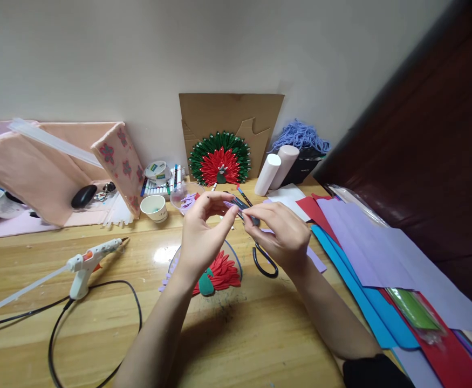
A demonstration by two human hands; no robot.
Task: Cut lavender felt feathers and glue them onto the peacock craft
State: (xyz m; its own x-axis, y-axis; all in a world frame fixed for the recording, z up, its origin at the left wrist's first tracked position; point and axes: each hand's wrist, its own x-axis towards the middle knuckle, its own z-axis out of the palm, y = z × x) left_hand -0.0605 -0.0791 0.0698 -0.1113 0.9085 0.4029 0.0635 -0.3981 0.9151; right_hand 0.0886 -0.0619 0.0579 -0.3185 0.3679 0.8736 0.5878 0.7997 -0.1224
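Above the table my left hand [203, 237] and my right hand [282, 234] come together, fingertips closed in a pinch. Between them is a small purple strip [228, 204], mostly covered by the fingers. Beneath my left hand lies a round disc [238, 253] with a dark rim. It carries red petal-shaped pieces [223, 272], a green body-shaped piece [206, 283] and purple strips [170, 275] on its left, partly hidden by my forearm. Scissors with black handles [266, 267] rest beneath my right hand, partly covered. A clear bowl [177, 198] behind holds purple and red pieces.
At left lies a white glue gun [94, 264] with a looping black cable [138, 307]. A paper cup [154, 208] stands near markers. Cardboard [231, 113] with a red and green peacock-like figure [219, 161] leans on the wall. Coloured sheets [365, 248] are stacked at right.
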